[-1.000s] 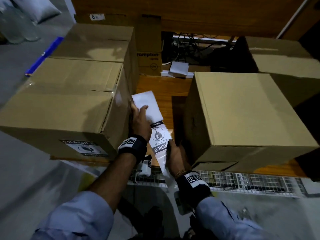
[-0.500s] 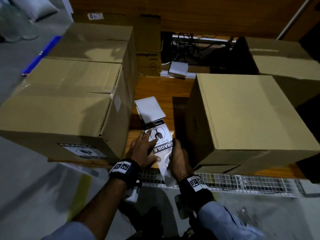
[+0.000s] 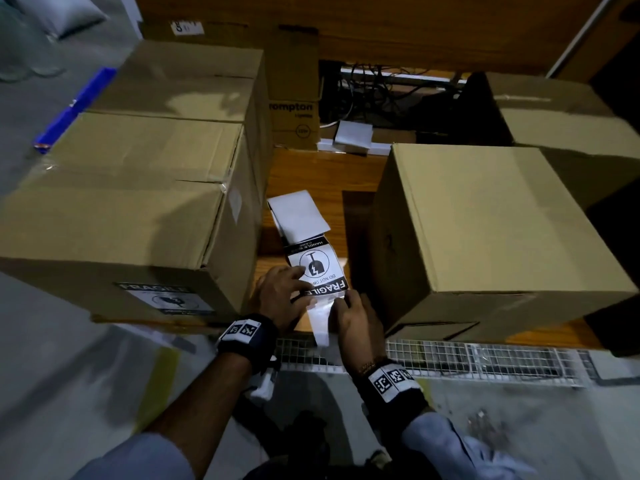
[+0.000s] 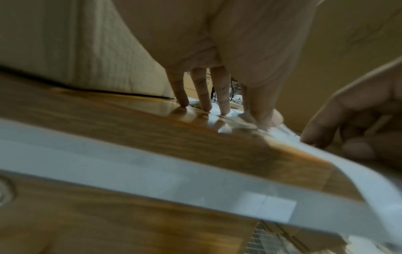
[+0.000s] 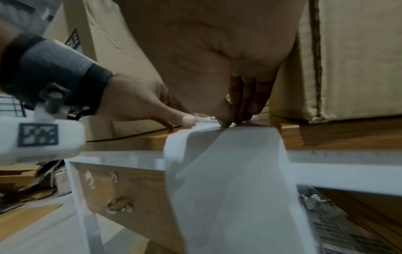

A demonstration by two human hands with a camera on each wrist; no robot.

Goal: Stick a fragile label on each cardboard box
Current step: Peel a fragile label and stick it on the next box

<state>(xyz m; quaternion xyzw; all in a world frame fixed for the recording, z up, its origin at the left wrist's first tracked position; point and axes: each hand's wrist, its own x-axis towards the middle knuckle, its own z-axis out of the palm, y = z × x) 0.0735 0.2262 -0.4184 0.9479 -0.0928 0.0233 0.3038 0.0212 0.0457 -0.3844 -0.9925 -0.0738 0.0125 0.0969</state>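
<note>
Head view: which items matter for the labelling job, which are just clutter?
In play:
- label strip, left hand pressing it flat, right hand pinching its near end
- labelled left box
- plain right box

Lying about:
- Crompton carton
- cables
- blue bar

The wooden surface (image 3: pixel 304 174) has a white front edge. On it stand a box (image 3: pixel 114 216) at the left, with a second box (image 3: pixel 187 81) behind and touching it, a box (image 3: pixel 485 230) at the right, and another box (image 3: pixel 568 123) behind that. Between the left and right boxes a label strip (image 3: pixel 313 258) lies flat, its near end hanging over the front edge. Further back lies white paper (image 3: pixel 353 135). Both hands rest on the strip.
</note>
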